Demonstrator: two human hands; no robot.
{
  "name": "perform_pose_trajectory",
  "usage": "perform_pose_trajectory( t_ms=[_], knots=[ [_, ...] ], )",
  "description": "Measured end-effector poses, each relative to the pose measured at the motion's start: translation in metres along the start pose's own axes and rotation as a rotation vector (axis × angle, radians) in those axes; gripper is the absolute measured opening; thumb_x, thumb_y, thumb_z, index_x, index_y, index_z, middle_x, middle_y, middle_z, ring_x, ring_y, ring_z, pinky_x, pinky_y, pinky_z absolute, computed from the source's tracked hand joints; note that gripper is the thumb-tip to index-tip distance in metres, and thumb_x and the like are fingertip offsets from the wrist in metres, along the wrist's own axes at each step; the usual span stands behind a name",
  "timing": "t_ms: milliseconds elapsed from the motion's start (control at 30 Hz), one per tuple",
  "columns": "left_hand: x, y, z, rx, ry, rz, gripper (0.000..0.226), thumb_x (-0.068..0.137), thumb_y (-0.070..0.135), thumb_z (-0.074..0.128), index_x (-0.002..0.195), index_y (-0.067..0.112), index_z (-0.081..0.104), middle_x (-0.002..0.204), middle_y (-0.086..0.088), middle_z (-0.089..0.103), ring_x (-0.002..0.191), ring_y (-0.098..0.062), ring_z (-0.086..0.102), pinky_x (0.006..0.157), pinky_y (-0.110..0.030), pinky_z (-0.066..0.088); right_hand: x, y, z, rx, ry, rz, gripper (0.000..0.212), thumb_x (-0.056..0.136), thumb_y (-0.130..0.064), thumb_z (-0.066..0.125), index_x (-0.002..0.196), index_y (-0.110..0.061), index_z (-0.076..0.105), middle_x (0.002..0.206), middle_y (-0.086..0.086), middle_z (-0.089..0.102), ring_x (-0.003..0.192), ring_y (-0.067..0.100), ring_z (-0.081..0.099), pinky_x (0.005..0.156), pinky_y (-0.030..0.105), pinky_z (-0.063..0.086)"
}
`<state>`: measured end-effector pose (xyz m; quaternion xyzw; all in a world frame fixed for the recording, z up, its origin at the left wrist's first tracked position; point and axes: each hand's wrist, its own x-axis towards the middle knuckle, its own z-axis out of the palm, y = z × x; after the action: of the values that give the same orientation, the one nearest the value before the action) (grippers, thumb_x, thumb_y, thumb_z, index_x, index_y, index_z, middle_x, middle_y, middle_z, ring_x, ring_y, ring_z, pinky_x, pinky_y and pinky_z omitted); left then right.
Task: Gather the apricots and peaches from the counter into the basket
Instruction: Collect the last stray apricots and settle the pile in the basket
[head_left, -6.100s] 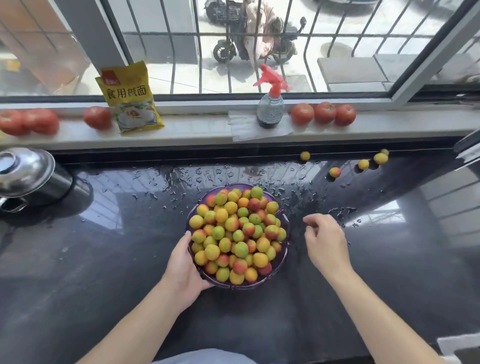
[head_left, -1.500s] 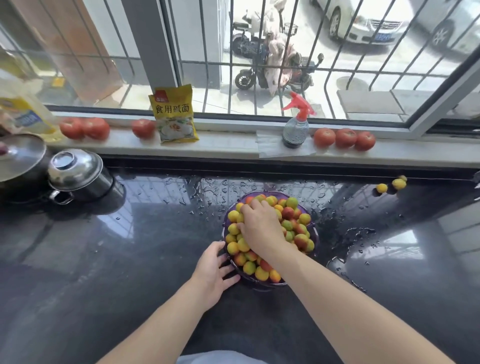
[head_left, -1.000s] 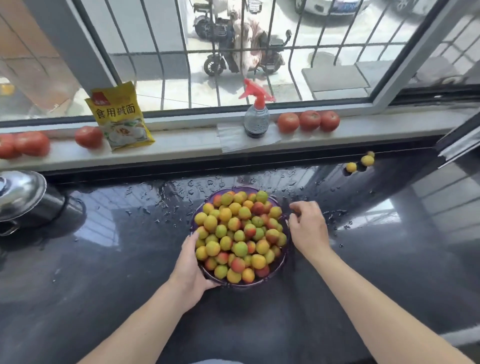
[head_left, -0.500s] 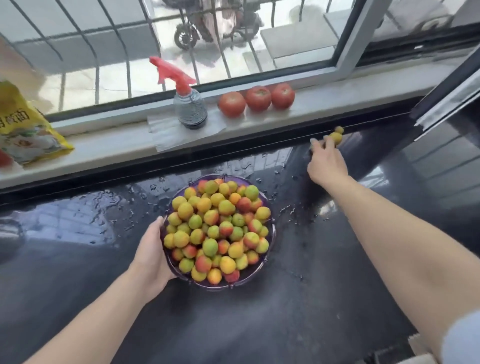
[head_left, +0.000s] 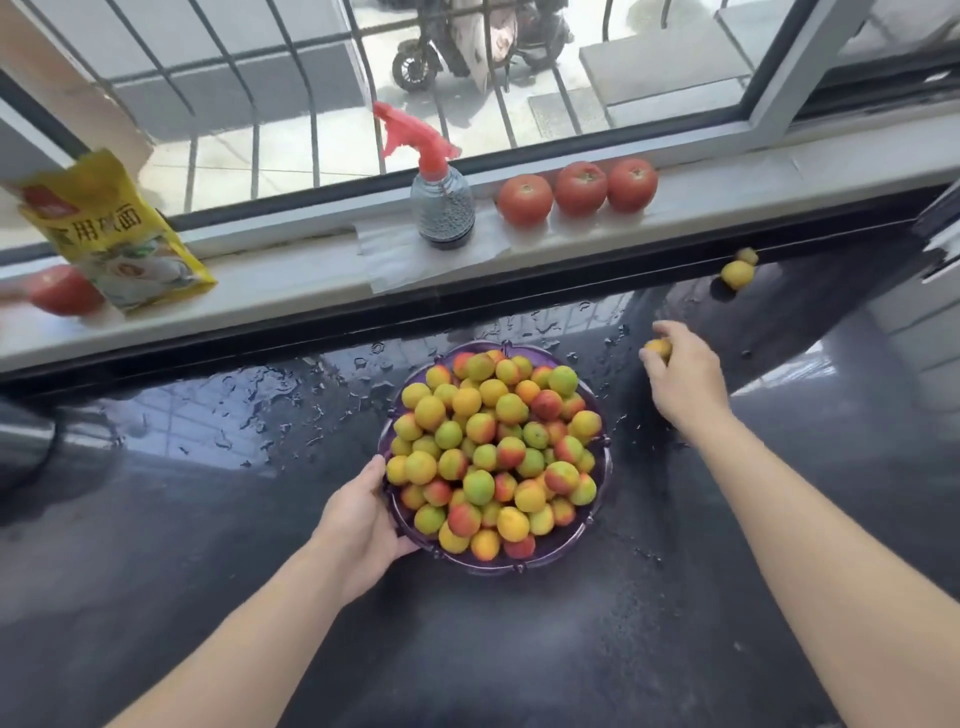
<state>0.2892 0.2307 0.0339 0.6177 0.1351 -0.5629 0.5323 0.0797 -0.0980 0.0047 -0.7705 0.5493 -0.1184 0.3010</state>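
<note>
- My left hand (head_left: 358, 525) holds the near-left rim of the purple basket (head_left: 524, 564), fingers curled under the edge; that grip is closed on the basket.
- My right hand (head_left: 685, 379) hangs above the counter just right of the basket, its grip closed around one small yellow-orange apricot (head_left: 658, 347) that peeks out between my fingertips.
- The basket sits in the middle of the counter (head_left: 208, 545), heaped with yellow, green and red-blushed apricots and peaches (head_left: 493, 452).
- Two loose yellow fruits (head_left: 737, 274) lie at the far right of the counter, touching, against the dark ledge under the sill, well apart from the basket.
- The counter is glossy black stone, beaded with water drops around and behind the basket and mirroring the window grille.
- A pale windowsill (head_left: 291, 280) runs along the back. On it stand a spray bottle (head_left: 441, 208) with a red trigger on a sheet of paper, three tomatoes (head_left: 579, 189) in a row to its right, a yellow packet (head_left: 111, 234) leaning at the left, and another tomato (head_left: 65, 291) beside it, blurred.
- Beyond the glass are metal bars and a parked scooter (head_left: 467, 36) on sunlit paving.
</note>
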Motion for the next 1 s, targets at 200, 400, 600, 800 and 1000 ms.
perform_pose_trajectory(
  t_ms=[200,400,600,800,1000],
  knots=[
    [-0.013,0.001,0.0,0.163,0.036,0.108,0.041,0.117,0.036,0.033,0.138,0.023,0.065,0.128,-0.009,0.077,0.116,-0.033,0.075,0.078,-0.047,0.064,-0.13,-0.038,-0.003,0.376,0.004,0.116,0.023,0.097,-0.032,0.063,0.12,-0.032,0.067,0.102,-0.014,0.07,0.102,0.011,0.064,0.087,0.026,0.043],
    [-0.033,-0.012,0.0,0.189,0.044,0.131,0.039,0.118,0.034,0.028,0.138,0.026,0.061,0.129,-0.008,0.076,0.112,-0.033,0.075,0.079,-0.048,0.064,-0.2,-0.068,-0.002,0.424,-0.089,0.053,0.024,0.087,-0.021,0.072,0.1,-0.04,0.065,0.095,-0.021,0.07,0.091,-0.002,0.065,0.079,0.017,0.051],
    [-0.045,-0.028,-0.006,0.246,0.064,0.125,0.033,0.119,0.028,0.029,0.139,0.027,0.054,0.127,-0.007,0.072,0.106,-0.032,0.076,0.086,-0.051,0.061,-0.206,-0.079,0.008,0.272,-0.114,-0.075,0.029,0.088,-0.016,0.07,0.105,-0.037,0.061,0.109,-0.015,0.067,0.099,0.005,0.065,0.091,0.035,0.056],
    [-0.052,-0.023,-0.008,0.306,0.06,0.106,0.035,0.118,0.029,0.031,0.145,0.029,0.053,0.125,-0.006,0.073,0.106,-0.03,0.075,0.094,-0.053,0.057,-0.203,-0.101,0.022,0.035,-0.035,-0.324,0.039,0.082,-0.012,0.077,0.118,-0.019,0.065,0.115,-0.004,0.066,0.108,0.02,0.055,0.096,0.037,0.049],
    [-0.051,-0.02,-0.009,0.327,0.052,0.09,0.036,0.118,0.029,0.03,0.146,0.029,0.053,0.128,-0.008,0.071,0.11,-0.031,0.074,0.102,-0.06,0.055,-0.2,-0.1,0.027,0.005,-0.079,-0.35,0.032,0.084,-0.016,0.078,0.113,-0.018,0.065,0.115,-0.004,0.059,0.11,0.022,0.054,0.094,0.037,0.048]
  ],
)
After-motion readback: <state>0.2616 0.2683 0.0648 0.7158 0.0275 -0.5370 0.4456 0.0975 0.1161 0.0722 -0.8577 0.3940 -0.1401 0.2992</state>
